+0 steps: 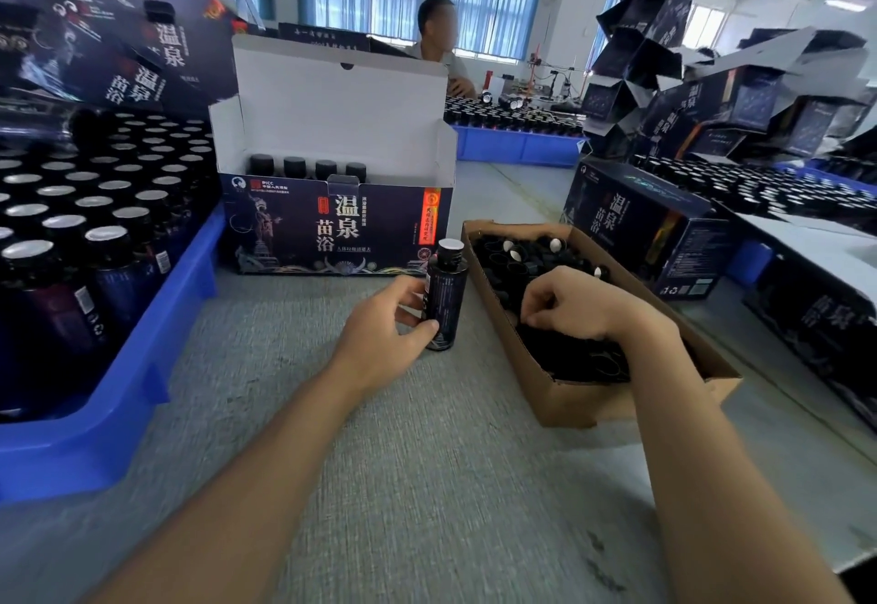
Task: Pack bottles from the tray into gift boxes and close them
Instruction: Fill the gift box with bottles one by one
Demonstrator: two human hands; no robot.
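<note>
Grey tabletop (379,485) runs through a bright workroom with tall blue-curtained windows (493,1). On it a small dark bottle (446,290) stands upright, with a pale top and fine light print on its label. The left grip (379,333) holds it, thumb and fingers curled round its lower body. Just right of that, the right grip (574,304) reaches into a brown carton (560,399) of black caps (503,257), fingers curled; whether it pinches one I cannot tell. Beyond the left grip stands an open gift box (332,233) with four capped bottles (308,167) inside. Farther left is a blue tray (118,404) of bottles.
</note>
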